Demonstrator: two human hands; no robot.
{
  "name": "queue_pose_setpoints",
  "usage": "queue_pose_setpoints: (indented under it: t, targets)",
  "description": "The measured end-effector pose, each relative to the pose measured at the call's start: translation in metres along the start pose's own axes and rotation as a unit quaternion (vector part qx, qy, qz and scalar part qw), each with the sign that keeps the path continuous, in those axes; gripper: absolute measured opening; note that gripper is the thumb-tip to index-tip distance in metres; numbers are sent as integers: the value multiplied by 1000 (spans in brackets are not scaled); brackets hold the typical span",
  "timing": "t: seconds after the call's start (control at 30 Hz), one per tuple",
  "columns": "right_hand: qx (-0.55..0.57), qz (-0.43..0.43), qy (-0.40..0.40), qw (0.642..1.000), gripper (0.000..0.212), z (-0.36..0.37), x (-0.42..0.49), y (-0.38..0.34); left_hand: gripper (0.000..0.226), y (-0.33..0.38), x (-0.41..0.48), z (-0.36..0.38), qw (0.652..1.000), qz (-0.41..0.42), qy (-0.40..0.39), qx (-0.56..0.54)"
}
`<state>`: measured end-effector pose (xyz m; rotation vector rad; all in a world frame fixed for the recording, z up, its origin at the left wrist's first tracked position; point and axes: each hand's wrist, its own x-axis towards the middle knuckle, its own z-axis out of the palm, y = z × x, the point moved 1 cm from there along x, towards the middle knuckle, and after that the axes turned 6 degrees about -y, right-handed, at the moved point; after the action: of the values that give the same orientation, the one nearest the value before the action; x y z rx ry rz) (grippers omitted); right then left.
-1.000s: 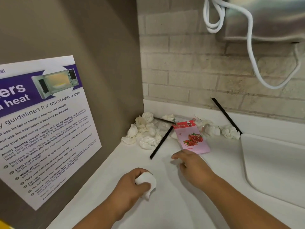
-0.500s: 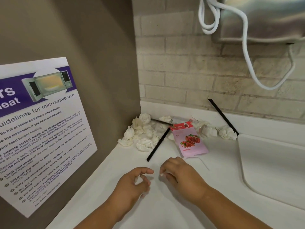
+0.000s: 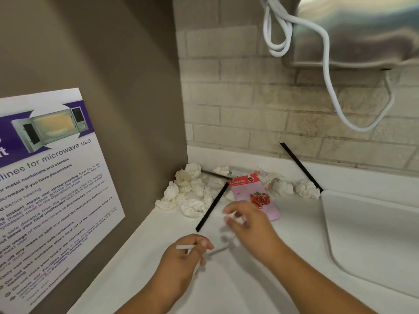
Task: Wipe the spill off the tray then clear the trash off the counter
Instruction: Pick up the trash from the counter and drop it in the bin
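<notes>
Beside a "microwave use" poster [image 3: 56, 177], left fingers [image 3: 201, 242] pinch a white strip [image 3: 184, 247]; right fingers [image 3: 231, 210] blurred, unclear.

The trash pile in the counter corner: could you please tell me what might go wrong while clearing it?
1. The left hand already pinches a thin white stick; grabbing more could make it slip out.
2. The black strip leans on the backsplash beside the tray; tugging the nearby crumpled tissue may tip it onto the tray.
3. The right hand is motion-blurred, so a hasty reach may scatter the tissue pile.
</notes>
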<state>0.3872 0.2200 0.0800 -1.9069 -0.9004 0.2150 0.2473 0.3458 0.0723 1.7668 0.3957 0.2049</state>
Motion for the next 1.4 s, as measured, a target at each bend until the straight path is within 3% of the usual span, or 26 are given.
queue_pose_setpoints:
  t: [0.07,0.13,0.2,0.33,0.43,0.5,0.57,0.67,0.8,0.93,1.1,1.3,1.4]
  targets:
    - [-143,104,57,983,27,-15,25,34,33,2,0,-3,1000,-15,17,1]
    - [-244,234,33,941,55,-29,39,57,39,5,2,-5,999,-32,28,-21]
    - [-289,311,-8,905,70,-38,43,70,42,9,3,-6,996,-51,37,-61]
    - [-300,358,-46,883,77,-44,42,77,41,12,7,-6,994,-69,53,-70]
    - [-295,348,-1,890,63,-43,39,80,42,11,11,-7,994,-76,58,-44]
    - [-185,316,46,929,51,-44,34,80,38,11,14,-9,994,-83,50,-51]
    - [8,285,93,954,44,-46,24,73,28,8,17,-10,992,-95,36,-69]
    - [216,300,79,926,38,-48,3,64,16,5,22,-10,989,-111,17,-101]
    - [350,269,-39,896,32,-46,-25,53,15,5,24,-3,976,-167,4,-139]
    - [448,238,-152,848,30,-34,-47,42,19,4,24,4,962,-228,-24,-149]
    - [496,194,-253,807,43,-19,-57,35,29,-1,19,1,958,-251,-50,-129]
    - [554,144,-271,774,35,-13,-48,27,29,-6,11,-17,949,-264,-67,-160]
    - [529,156,-275,788,34,-12,-41,26,28,-3,6,-21,944,-246,-78,-207]
